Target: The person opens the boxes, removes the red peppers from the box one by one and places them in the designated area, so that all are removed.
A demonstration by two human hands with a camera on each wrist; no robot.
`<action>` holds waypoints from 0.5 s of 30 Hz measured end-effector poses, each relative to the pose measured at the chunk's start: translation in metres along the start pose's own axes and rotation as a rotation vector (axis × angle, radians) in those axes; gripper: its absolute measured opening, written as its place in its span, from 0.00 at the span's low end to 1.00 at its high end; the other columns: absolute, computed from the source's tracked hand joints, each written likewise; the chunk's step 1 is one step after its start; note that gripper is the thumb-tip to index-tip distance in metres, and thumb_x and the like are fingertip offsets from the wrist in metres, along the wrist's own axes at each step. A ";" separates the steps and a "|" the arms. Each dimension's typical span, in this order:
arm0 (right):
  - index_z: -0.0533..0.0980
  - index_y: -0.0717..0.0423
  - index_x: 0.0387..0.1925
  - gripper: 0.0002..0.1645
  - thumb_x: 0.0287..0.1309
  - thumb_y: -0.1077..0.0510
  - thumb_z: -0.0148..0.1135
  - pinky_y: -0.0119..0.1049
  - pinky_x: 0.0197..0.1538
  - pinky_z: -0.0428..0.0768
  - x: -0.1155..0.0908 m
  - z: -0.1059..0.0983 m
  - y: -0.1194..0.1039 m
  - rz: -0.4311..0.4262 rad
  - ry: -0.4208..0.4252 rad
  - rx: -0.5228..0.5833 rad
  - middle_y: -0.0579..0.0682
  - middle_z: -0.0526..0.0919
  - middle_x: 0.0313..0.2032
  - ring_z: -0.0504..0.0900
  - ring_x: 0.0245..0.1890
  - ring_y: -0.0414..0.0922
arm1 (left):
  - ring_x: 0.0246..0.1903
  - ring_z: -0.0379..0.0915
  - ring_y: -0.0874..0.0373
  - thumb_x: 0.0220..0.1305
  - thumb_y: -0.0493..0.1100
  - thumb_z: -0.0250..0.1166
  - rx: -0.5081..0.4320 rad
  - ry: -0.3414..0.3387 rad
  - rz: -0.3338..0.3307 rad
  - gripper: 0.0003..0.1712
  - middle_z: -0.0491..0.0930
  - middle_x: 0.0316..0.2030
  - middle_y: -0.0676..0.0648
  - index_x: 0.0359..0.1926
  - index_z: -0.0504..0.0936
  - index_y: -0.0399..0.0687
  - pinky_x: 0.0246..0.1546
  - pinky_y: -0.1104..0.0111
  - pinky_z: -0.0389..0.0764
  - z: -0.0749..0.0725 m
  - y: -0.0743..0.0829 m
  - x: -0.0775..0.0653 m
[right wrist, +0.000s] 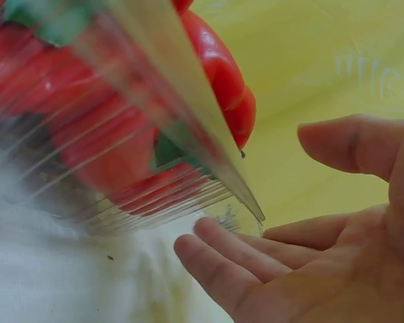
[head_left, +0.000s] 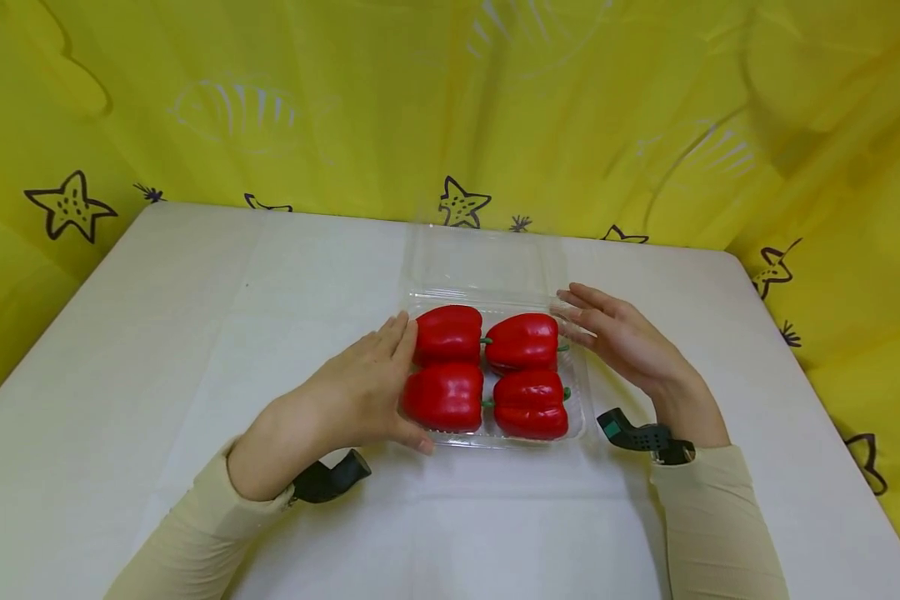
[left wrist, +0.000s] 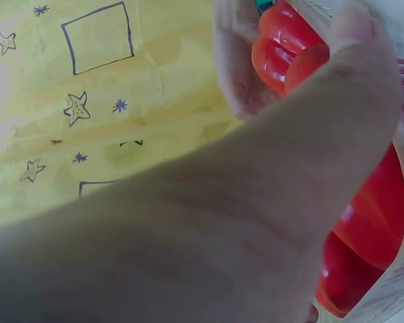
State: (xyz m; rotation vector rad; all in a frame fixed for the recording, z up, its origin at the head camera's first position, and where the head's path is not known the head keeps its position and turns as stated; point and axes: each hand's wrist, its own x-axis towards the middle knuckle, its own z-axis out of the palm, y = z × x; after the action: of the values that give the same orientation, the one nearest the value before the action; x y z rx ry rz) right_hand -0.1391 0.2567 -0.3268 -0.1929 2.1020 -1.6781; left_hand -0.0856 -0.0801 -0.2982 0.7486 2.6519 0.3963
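Observation:
Several red bell peppers [head_left: 446, 398] with green stems lie in two rows inside a clear plastic clamshell container [head_left: 587, 408]. Its transparent lid [head_left: 487, 258] is folded back, away from the person. My left hand [head_left: 367, 387] lies along the container's left side, fingers extended beside the left peppers and thumb at the front left corner. At the back right corner is my right hand [head_left: 630, 342], fingers spread and loosely straight. The right wrist view shows these fingers [right wrist: 222, 262] right at the rim below the ribbed wall [right wrist: 182, 208], with the thumb apart.
A white-covered table [head_left: 307, 267] bears the container near its middle. Behind and beside it hangs a yellow curtain [head_left: 390, 100] with starfish and fish drawings. Black wrist devices [head_left: 637, 433] sit at both sleeve cuffs.

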 end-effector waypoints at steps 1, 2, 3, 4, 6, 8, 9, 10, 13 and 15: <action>0.38 0.62 0.78 0.43 0.76 0.50 0.46 0.29 0.65 0.71 0.000 0.000 0.001 0.005 -0.007 -0.001 0.57 0.46 0.78 0.53 0.76 0.58 | 0.77 0.41 0.37 0.41 0.67 0.78 0.002 0.000 0.000 0.77 0.44 0.77 0.32 0.76 0.44 0.30 0.75 0.49 0.56 0.000 0.001 0.000; 0.38 0.62 0.78 0.43 0.76 0.50 0.46 0.28 0.65 0.71 0.000 0.000 0.002 0.008 -0.011 -0.001 0.57 0.46 0.78 0.53 0.76 0.58 | 0.77 0.42 0.37 0.41 0.67 0.78 0.004 0.001 -0.001 0.77 0.44 0.77 0.32 0.76 0.44 0.30 0.75 0.49 0.56 0.001 0.001 0.000; 0.38 0.62 0.78 0.43 0.76 0.51 0.46 0.27 0.64 0.72 0.000 0.000 0.002 0.009 -0.013 0.000 0.57 0.46 0.78 0.53 0.76 0.58 | 0.77 0.42 0.37 0.41 0.67 0.78 0.007 0.002 -0.002 0.77 0.44 0.77 0.32 0.76 0.44 0.29 0.75 0.49 0.56 0.001 0.001 0.000; 0.38 0.62 0.78 0.43 0.75 0.51 0.46 0.26 0.64 0.72 0.001 0.000 0.003 0.005 -0.014 0.002 0.57 0.46 0.78 0.53 0.76 0.58 | 0.77 0.42 0.37 0.41 0.67 0.78 0.008 0.003 -0.004 0.77 0.44 0.77 0.32 0.76 0.44 0.29 0.75 0.49 0.56 0.001 0.001 0.000; 0.37 0.60 0.78 0.44 0.75 0.51 0.46 0.26 0.63 0.73 0.002 0.000 0.003 -0.006 -0.014 0.011 0.57 0.44 0.79 0.53 0.77 0.58 | 0.77 0.42 0.37 0.41 0.67 0.78 0.015 0.010 -0.005 0.77 0.45 0.77 0.32 0.76 0.44 0.29 0.75 0.49 0.56 0.001 0.001 0.000; 0.36 0.56 0.79 0.44 0.75 0.51 0.47 0.27 0.64 0.73 0.002 0.001 0.002 -0.014 -0.007 0.032 0.55 0.42 0.79 0.52 0.77 0.58 | 0.77 0.42 0.38 0.41 0.68 0.78 0.018 0.021 -0.010 0.77 0.45 0.77 0.32 0.76 0.44 0.30 0.75 0.49 0.56 0.001 0.001 0.001; 0.36 0.54 0.79 0.44 0.75 0.52 0.47 0.29 0.65 0.72 0.002 0.001 0.001 -0.016 -0.002 0.035 0.55 0.42 0.79 0.52 0.77 0.58 | 0.77 0.42 0.38 0.41 0.68 0.78 0.018 0.026 -0.014 0.77 0.45 0.77 0.32 0.76 0.44 0.30 0.75 0.49 0.56 0.001 0.000 0.002; 0.36 0.52 0.79 0.43 0.75 0.52 0.46 0.33 0.67 0.71 0.002 0.001 0.000 -0.017 0.004 0.027 0.55 0.42 0.79 0.52 0.77 0.58 | 0.77 0.43 0.38 0.41 0.68 0.78 0.016 0.031 -0.017 0.77 0.45 0.77 0.32 0.76 0.44 0.30 0.75 0.49 0.57 0.001 0.000 0.003; 0.37 0.49 0.79 0.43 0.75 0.51 0.46 0.46 0.71 0.66 -0.003 0.001 -0.005 -0.009 0.040 -0.068 0.56 0.45 0.79 0.55 0.76 0.59 | 0.77 0.43 0.38 0.40 0.69 0.77 0.015 0.043 -0.023 0.77 0.45 0.77 0.33 0.76 0.45 0.30 0.75 0.49 0.57 0.001 -0.002 0.006; 0.39 0.48 0.79 0.42 0.74 0.48 0.47 0.56 0.73 0.61 -0.008 0.001 -0.010 -0.008 0.074 -0.175 0.57 0.47 0.78 0.58 0.75 0.60 | 0.77 0.42 0.39 0.40 0.70 0.77 0.015 0.048 -0.021 0.78 0.45 0.77 0.33 0.76 0.44 0.30 0.75 0.49 0.57 0.001 -0.004 0.007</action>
State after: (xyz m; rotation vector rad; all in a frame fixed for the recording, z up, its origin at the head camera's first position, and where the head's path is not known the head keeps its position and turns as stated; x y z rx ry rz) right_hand -0.1331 0.2563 -0.3152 -0.1956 2.3072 -1.5268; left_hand -0.0928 -0.0790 -0.3022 0.7243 2.7076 0.3937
